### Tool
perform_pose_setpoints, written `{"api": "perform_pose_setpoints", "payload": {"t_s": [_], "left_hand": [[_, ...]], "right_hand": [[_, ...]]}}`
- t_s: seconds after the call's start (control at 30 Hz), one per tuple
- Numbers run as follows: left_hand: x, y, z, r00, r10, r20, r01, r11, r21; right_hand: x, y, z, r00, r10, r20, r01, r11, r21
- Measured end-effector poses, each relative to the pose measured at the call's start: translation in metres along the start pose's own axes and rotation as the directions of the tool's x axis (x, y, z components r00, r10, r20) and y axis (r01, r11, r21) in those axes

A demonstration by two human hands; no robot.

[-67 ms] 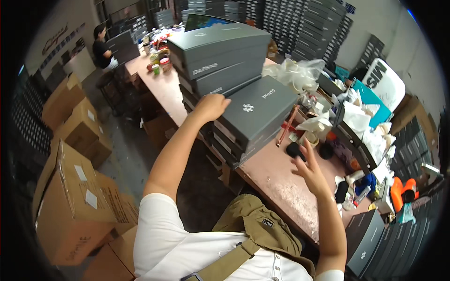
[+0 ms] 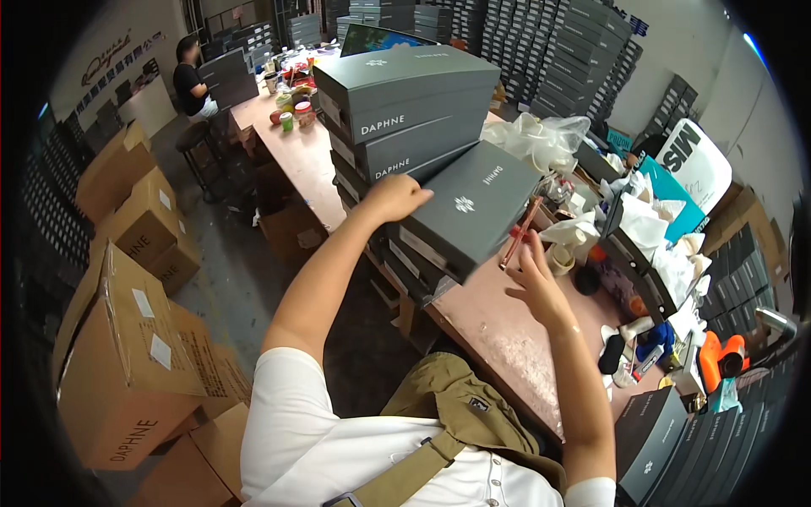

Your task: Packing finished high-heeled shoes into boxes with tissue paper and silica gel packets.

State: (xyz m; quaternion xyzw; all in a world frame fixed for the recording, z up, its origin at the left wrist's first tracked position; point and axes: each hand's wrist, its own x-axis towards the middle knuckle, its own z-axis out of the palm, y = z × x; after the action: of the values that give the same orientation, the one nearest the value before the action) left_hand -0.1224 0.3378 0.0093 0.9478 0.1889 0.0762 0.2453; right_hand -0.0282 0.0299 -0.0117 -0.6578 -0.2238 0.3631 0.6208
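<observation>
Grey box (image 2: 473, 199), left hand (image 2: 395, 199) clasping; right hand (image 2: 542, 287) splayed

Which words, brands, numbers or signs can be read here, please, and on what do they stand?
I won't copy wording; lettering shows on:
Box at the left hand: pale print, flower-like emblem.
Front carton: dark capitals.
White panel: large black letters.
Wall: dark script.
White stickers: too small to read.

"What's different about the near grey box (image 2: 473, 207)?"
"It's slid right and nearer, jutting past the boxes beneath (image 2: 414, 264)."
"And the right hand (image 2: 542, 287)?"
"Shifted left and farther, bringing its spread fingers (image 2: 535, 256) close to that box."
</observation>
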Motion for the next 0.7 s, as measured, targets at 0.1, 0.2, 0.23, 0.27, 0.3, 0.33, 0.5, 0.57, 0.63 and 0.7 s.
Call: {"api": "perform_pose_setpoints", "payload": {"t_s": [0.1, 0.2, 0.23, 0.27, 0.3, 0.33, 0.5, 0.57, 0.63, 0.7], "left_hand": [[-0.007, 0.005, 0.040, 0.999, 0.042, -0.005, -0.040, 0.900, -0.433], [-0.060, 0.038, 0.055, 0.998, 0.061, -0.010, -0.059, 0.890, -0.453], [-0.078, 0.059, 0.067, 0.991, 0.124, 0.043, -0.099, 0.922, -0.374], [-0.101, 0.081, 0.080, 0.980, 0.175, 0.092, -0.142, 0.947, -0.288], [-0.123, 0.090, 0.113, 0.974, 0.222, 0.035, -0.192, 0.902, -0.388], [-0.146, 0.096, 0.150, 0.964, 0.265, -0.015, -0.240, 0.844, -0.479], [-0.184, 0.111, 0.328, 0.640, 0.147, 0.754, 0.740, 0.145, -0.657], [-0.164, 0.140, 0.317, 0.527, 0.174, 0.832, 0.835, 0.078, -0.545], [-0.150, 0.171, 0.301, 0.473, 0.221, 0.853, 0.868, 0.047, -0.494], [-0.141, 0.180, 0.302, 0.545, 0.250, 0.800, 0.815, 0.064, -0.576]], "right_hand": [[0.043, 0.022, 0.014, 0.998, 0.003, -0.060, 0.011, 0.976, 0.219], [0.014, 0.064, -0.003, 0.993, -0.101, -0.062, 0.118, 0.894, 0.433], [-0.018, 0.092, -0.022, 0.988, -0.110, -0.110, 0.148, 0.881, 0.450], [-0.059, 0.109, -0.029, 0.970, -0.182, -0.163, 0.234, 0.886, 0.401], [-0.102, 0.126, -0.034, 0.961, -0.143, -0.237, 0.231, 0.887, 0.401], [-0.140, 0.144, -0.038, 0.941, -0.125, -0.314, 0.239, 0.903, 0.357], [-0.236, 0.223, -0.074, 0.699, 0.229, -0.678, -0.128, 0.972, 0.196], [-0.245, 0.221, -0.103, 0.677, 0.261, -0.688, -0.179, 0.965, 0.190], [-0.253, 0.209, -0.129, 0.677, 0.355, -0.644, -0.165, 0.927, 0.338], [-0.247, 0.176, -0.133, 0.697, 0.397, -0.598, -0.066, 0.865, 0.497]]}}
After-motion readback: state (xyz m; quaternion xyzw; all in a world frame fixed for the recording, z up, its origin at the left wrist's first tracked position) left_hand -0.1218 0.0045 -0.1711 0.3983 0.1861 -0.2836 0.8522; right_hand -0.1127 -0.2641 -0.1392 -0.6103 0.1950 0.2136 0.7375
